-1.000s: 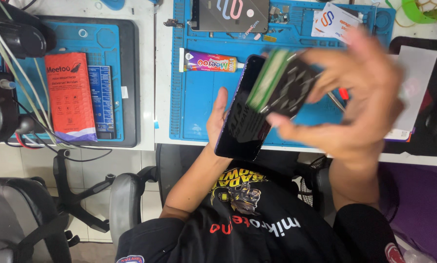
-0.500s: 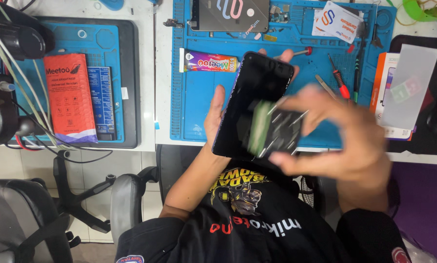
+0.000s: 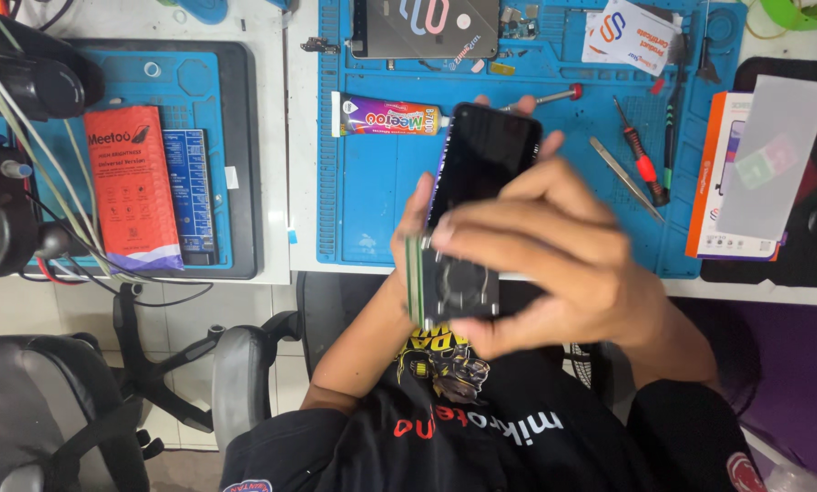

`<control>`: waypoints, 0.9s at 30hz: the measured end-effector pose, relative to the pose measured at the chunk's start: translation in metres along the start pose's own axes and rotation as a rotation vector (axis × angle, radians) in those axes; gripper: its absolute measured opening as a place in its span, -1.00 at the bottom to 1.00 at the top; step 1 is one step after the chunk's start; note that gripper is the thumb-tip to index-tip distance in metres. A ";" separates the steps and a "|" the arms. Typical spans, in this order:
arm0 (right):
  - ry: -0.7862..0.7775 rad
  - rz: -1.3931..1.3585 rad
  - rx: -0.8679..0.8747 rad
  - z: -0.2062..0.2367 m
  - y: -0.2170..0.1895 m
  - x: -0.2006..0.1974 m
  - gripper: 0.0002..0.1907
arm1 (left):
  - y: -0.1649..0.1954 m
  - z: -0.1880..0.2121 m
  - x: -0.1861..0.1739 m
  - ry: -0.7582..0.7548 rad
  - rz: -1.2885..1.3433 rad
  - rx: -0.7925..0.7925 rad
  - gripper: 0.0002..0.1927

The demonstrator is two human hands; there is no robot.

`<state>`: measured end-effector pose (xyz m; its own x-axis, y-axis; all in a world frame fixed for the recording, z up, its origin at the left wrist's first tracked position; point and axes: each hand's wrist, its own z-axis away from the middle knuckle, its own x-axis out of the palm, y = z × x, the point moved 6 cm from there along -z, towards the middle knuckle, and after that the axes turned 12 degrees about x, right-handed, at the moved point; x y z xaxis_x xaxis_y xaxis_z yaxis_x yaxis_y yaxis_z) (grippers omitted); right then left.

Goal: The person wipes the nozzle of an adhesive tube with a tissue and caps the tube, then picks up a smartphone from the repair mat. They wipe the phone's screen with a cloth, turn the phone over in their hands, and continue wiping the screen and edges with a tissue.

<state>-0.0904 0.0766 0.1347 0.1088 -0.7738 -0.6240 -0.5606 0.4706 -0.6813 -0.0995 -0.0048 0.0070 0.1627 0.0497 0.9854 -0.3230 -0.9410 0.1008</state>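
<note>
My left hand holds a black smartphone upright from behind, screen toward me, over the near edge of a blue work mat. My right hand grips a small dark square block with a green edge and presses it against the phone's lower end. The fingers of my right hand cover the lower part of the phone.
On the mat lie a glue tube, a red-handled screwdriver, metal tweezers and a dark tablet. An orange box stands at the right. A red packet rests on a second mat at the left. Office chairs sit below.
My right hand has carried the square block down from the phone's top to its lower end. The phone has tipped more upright.
</note>
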 end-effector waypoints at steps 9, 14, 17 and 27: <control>0.288 0.078 0.191 -0.007 0.028 -0.048 -0.38 | -0.010 0.020 -0.053 0.192 0.283 -0.106 -0.32; 0.197 0.094 0.160 -0.002 0.020 -0.038 -0.36 | -0.013 0.024 -0.053 0.137 0.276 -0.069 -0.29; -0.071 -0.093 0.020 0.005 0.010 -0.014 -0.39 | -0.006 0.014 -0.041 0.130 0.030 0.017 -0.22; 0.312 0.004 0.102 -0.017 0.028 -0.051 -0.36 | 0.001 0.019 -0.034 0.199 0.193 -0.022 -0.39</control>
<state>-0.1260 0.1221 0.1540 -0.1592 -0.8569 -0.4903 -0.4736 0.5020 -0.7236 -0.0874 -0.0139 -0.0287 -0.0892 -0.0635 0.9940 -0.3511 -0.9319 -0.0911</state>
